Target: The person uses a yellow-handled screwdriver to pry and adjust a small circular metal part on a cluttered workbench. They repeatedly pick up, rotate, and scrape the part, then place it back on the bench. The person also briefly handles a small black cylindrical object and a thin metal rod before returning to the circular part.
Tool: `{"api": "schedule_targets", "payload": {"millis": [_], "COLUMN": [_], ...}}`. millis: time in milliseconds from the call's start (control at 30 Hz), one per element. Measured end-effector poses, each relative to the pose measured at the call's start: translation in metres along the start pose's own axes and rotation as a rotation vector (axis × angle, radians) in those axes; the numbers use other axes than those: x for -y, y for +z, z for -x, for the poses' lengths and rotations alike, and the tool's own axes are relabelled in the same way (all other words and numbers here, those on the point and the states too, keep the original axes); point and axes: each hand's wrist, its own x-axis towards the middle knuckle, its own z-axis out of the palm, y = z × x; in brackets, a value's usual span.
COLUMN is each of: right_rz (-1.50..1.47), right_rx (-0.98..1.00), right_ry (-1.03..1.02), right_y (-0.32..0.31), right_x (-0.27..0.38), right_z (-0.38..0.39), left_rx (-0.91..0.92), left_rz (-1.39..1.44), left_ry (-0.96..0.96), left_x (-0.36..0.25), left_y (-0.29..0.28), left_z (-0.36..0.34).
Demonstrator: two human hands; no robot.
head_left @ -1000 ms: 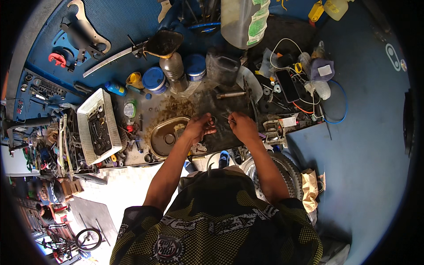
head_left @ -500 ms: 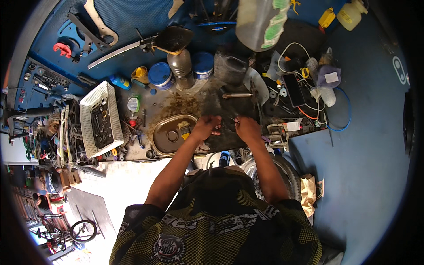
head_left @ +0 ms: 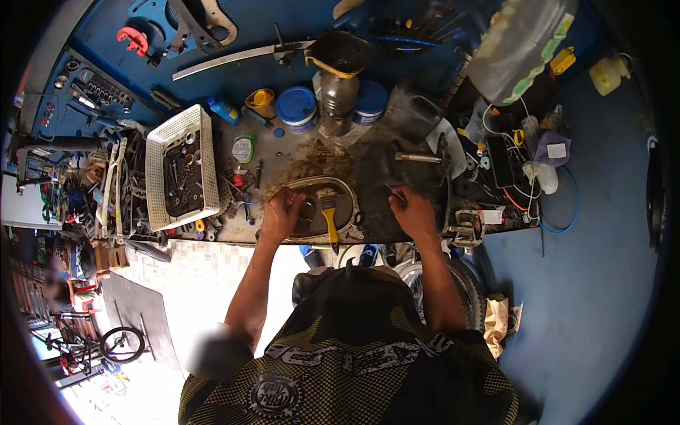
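Note:
My left hand (head_left: 281,214) is over the left side of an oval metal tray (head_left: 353,191) holding dark liquid. Its fingers are bent together by a dark ring (head_left: 307,210) lying in the tray; whatever is between them, if anything, is hidden. A paintbrush with a yellow handle (head_left: 331,225) rests across the tray's front rim, bristles inward. To the right of the tray, my right hand (head_left: 413,214) is closed above the dark bench top, with a thin, pointed, rod-like piece (head_left: 394,192) sticking out from its fingers.
A white perforated basket (head_left: 210,164) of small metal parts stands left. Behind are blue-lidded tubs (head_left: 296,106), a bottle with a funnel (head_left: 339,103) and a dark jug (head_left: 415,113). A metal rod (head_left: 417,157) and a phone (head_left: 499,161) lie right. A bicycle pedal (head_left: 468,228) sits near the front edge.
My hands were close together right of the tray; now they are apart. The left has moved left over the tray, while the right stays on the right. The whole view has shifted.

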Motion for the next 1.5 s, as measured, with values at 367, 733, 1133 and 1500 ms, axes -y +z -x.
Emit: {"api": "schedule_targets", "payload": {"millis": [367, 733, 1133, 1500], "right_rz": [-0.002, 0.059, 0.268, 0.386], "right_rx": [0.009, 0.071, 0.310, 0.178], "right_ry": [-0.121, -0.105, -0.243, -0.228], "right_y": [0.031, 0.035, 0.096, 0.043], "right_x": [0.028, 0.044, 0.081, 0.067], "right_z": [-0.002, 0.008, 0.044, 0.023], "left_rx": [-0.055, -0.076, 0.065, 0.100], "left_rz": [-0.404, 0.172, 0.832, 0.160], "left_ry": [0.171, -0.064, -0.409, -0.039], "left_x": [0.040, 0.051, 0.045, 0.011], "left_y": [-0.007, -0.050, -0.052, 0.006], "left_z": [0.021, -0.001, -0.006, -0.015]}}
